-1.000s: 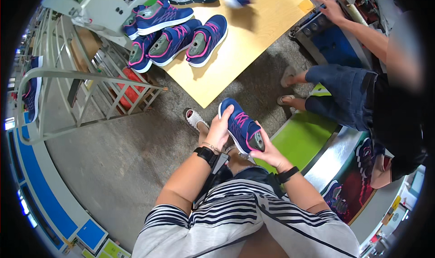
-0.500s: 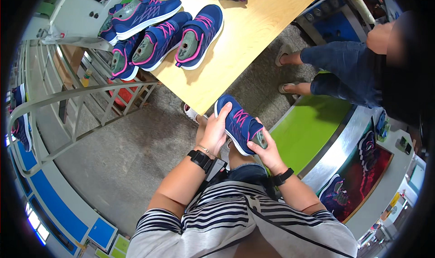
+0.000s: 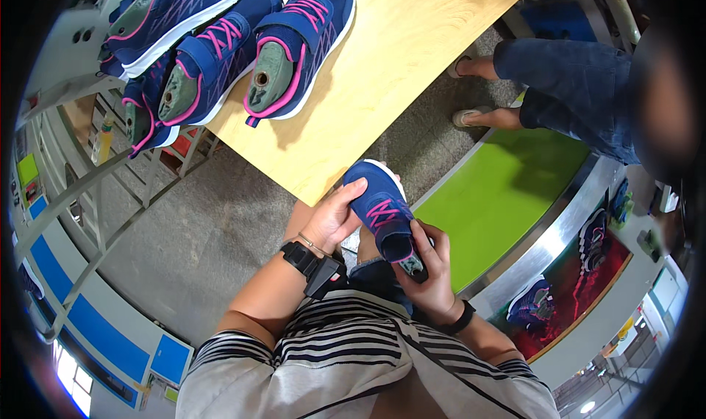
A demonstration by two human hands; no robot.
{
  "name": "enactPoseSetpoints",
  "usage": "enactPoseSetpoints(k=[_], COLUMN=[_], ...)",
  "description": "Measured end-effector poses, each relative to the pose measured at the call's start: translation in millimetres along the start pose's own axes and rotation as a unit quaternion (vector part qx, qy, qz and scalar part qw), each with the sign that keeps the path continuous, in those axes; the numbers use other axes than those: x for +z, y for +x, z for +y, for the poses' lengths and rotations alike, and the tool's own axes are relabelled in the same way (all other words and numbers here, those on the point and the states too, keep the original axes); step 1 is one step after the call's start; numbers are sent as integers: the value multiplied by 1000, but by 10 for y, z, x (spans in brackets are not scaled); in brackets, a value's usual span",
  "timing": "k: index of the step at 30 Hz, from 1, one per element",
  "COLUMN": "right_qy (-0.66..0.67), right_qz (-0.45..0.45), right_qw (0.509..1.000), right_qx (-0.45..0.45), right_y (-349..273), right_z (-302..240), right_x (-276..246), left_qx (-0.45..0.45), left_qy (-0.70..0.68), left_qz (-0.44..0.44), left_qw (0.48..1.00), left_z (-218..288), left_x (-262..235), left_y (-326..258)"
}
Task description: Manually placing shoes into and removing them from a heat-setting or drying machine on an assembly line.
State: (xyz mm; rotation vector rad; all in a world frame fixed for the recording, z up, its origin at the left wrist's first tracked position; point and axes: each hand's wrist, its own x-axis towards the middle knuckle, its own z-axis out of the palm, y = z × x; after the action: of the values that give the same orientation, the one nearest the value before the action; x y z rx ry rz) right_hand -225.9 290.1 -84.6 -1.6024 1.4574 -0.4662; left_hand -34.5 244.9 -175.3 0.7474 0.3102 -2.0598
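I hold a navy blue shoe (image 3: pixel 380 207) with pink laces and a grey-green last inside it, toe pointing away from me. My left hand (image 3: pixel 334 217) cups its left side near the toe, a black watch on that wrist. My right hand (image 3: pixel 426 272) grips the heel end from below and the right. The shoe hangs above my lap, just off the near edge of a wooden table (image 3: pixel 397 58).
Three matching blue shoes on lasts (image 3: pixel 294 51) lie on the wooden table's far left. Another person in jeans (image 3: pixel 573 88) stands at the right by a green conveyor belt (image 3: pixel 500 198) with a metal rim. A metal rail frame (image 3: pixel 88 191) runs along the left.
The view has tilted closer to the table. The shoe stays in both hands, turned so its heel sits lower in my right hand, with my left thumb now over the toe.
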Motion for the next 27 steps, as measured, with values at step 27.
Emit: enactPoseSetpoints(k=[27], right_qy=[378], right_qz=[-251], right_qw=[889], right_qx=[54], right_y=[614], right_z=[181], right_x=[-634], left_qx=[386], left_qy=[373], left_qz=[11], left_qw=[844], left_z=[-106], left_x=[495], left_y=[-944])
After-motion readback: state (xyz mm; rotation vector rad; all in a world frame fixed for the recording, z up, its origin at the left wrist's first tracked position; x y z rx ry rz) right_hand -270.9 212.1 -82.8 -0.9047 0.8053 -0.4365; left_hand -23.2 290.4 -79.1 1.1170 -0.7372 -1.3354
